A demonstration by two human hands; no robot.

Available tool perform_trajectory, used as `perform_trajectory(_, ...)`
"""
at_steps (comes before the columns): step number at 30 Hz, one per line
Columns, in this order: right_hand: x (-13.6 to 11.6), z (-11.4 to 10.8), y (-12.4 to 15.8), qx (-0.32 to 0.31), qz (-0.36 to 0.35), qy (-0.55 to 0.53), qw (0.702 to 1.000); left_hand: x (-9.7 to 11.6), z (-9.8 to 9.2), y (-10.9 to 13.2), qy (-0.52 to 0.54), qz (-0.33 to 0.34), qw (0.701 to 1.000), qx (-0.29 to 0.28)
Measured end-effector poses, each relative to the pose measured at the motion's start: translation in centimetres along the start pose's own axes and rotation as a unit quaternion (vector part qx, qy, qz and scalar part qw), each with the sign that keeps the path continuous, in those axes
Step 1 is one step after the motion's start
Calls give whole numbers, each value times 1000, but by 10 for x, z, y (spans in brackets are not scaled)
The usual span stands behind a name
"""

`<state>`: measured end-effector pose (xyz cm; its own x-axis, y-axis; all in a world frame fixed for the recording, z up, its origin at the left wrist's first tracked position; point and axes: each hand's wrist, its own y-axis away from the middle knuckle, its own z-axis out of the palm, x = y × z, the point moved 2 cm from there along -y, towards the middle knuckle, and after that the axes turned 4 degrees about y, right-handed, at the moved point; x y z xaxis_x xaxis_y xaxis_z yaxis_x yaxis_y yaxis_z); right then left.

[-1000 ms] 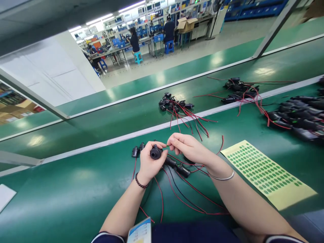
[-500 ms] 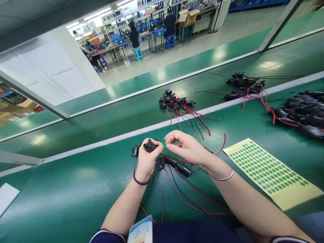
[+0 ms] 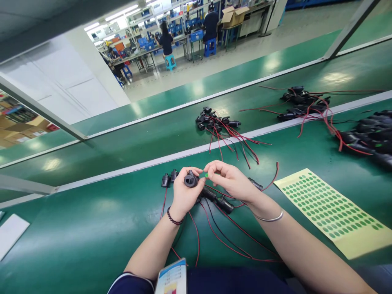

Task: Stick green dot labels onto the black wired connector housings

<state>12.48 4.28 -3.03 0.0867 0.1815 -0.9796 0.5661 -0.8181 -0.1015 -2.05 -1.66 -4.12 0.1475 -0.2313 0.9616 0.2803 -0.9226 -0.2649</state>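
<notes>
My left hand [image 3: 183, 194] is closed around a small black round part [image 3: 190, 180] with red and black wires hanging from it. My right hand [image 3: 230, 179] pinches a tiny green round sticker [image 3: 206, 175] at its fingertips, right beside that part. Under both hands lie several more black parts [image 3: 219, 201] with red and black leads [image 3: 226, 237] on the green bench [image 3: 76, 228]. Two black parts [image 3: 169, 178] sit just left of my left hand. A yellow sheet of green dot stickers [image 3: 333, 210] lies to the right of my right forearm.
Beyond a white strip, a green belt [image 3: 147, 139] carries a bundle of wired black parts [image 3: 214, 121] and another bundle [image 3: 301, 106] farther right. A pile of black parts [image 3: 372, 136] sits at the right edge. A white card [image 3: 10, 232] lies at left. People work at distant benches [image 3: 167, 41].
My left hand turned the black part and both hands shifted slightly right. The green sticker in my right fingers came closer to the part.
</notes>
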Motion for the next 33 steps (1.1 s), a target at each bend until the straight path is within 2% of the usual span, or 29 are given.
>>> perform_trajectory(5,-9,7,8,-35,20,-77,996,-2,-1,0,-96,58,994,6)
perform_trajectory(14,-8,12,12,-4,-20,-42,999,-6,2,2,-160,134,978,-10)
perform_trajectory(21,-5,13,12,12,-51,-2,999,-6,3,3,-178,152,972,-8)
perform_trajectory(33,-3,15,13,27,-48,10,998,-7,5,5,-198,170,965,-13)
